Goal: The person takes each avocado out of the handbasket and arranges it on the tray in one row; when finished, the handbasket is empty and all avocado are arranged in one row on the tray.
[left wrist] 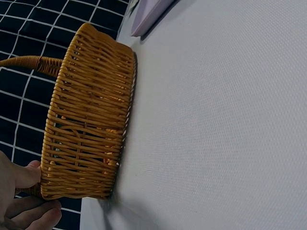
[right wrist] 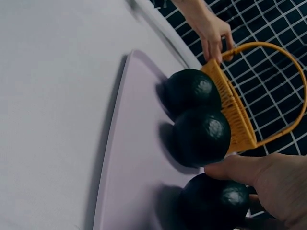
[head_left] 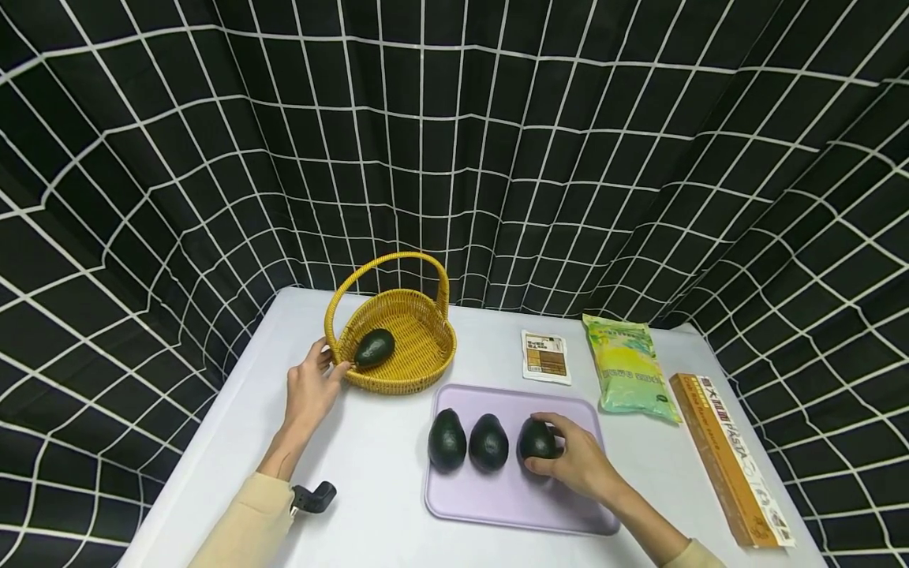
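Note:
My left hand (head_left: 311, 388) grips the left side of a yellow wicker basket (head_left: 443, 359), at the foot of its arched handle. One dark green avocado (head_left: 375, 348) lies inside the basket, near that hand. In the left wrist view, the thumb presses on the basket's woven wall (left wrist: 88, 115). On the lilac tray (head_left: 497, 503), my right hand (head_left: 578, 461) holds the rightmost avocado (head_left: 536, 439) between thumb and fingers. To its left are a middle avocado (head_left: 488, 443) and a left avocado (head_left: 447, 440), the latter near the tray's left edge.
Behind the tray lies a small flat packet (head_left: 545, 357). A green and yellow bag (head_left: 632, 369) is to its right, and a long pasta box (head_left: 731, 461) lies along the table's right side. Black gridded curtains (head_left: 454, 142) surround the white table (head_left: 369, 489).

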Action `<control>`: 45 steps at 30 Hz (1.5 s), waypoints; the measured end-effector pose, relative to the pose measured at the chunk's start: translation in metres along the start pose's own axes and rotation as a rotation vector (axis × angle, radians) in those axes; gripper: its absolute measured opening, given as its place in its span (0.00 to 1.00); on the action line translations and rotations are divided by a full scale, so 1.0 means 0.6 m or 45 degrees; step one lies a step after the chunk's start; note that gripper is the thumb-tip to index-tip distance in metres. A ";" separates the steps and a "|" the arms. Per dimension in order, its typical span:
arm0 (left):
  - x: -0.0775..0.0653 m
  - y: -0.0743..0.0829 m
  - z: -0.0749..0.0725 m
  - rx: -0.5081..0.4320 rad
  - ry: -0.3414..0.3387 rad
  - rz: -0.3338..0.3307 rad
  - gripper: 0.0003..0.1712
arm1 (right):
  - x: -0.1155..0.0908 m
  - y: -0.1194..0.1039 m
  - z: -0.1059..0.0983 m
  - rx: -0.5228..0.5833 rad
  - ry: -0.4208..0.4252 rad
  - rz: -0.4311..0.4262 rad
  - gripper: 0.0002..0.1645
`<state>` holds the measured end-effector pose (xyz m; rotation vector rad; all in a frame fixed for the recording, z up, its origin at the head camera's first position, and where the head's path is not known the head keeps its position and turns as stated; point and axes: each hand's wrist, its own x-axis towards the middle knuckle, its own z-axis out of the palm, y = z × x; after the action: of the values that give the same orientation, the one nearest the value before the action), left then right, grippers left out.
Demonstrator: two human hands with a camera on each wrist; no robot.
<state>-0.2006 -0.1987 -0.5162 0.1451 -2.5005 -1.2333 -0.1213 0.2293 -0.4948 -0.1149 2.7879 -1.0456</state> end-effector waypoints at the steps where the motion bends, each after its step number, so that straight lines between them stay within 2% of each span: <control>1: 0.000 0.000 0.000 0.003 0.001 0.002 0.34 | 0.000 0.000 0.000 -0.006 0.001 -0.004 0.45; 8: 0.001 -0.002 0.000 0.004 -0.011 0.001 0.34 | 0.001 -0.002 0.003 -0.028 0.035 -0.039 0.45; 17: 0.000 0.000 -0.001 -0.021 0.006 -0.010 0.35 | -0.001 -0.008 0.003 -0.043 0.021 -0.029 0.44; 28: 0.000 -0.002 -0.002 -0.009 -0.012 -0.004 0.35 | 0.000 -0.005 0.004 -0.053 0.032 -0.055 0.45; 45: 0.002 -0.003 -0.001 -0.020 -0.011 -0.010 0.35 | 0.006 -0.003 0.008 -0.032 0.034 -0.018 0.47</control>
<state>-0.2013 -0.2006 -0.5169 0.1464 -2.4996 -1.2587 -0.1238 0.2243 -0.4978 -0.1253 2.8287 -1.0230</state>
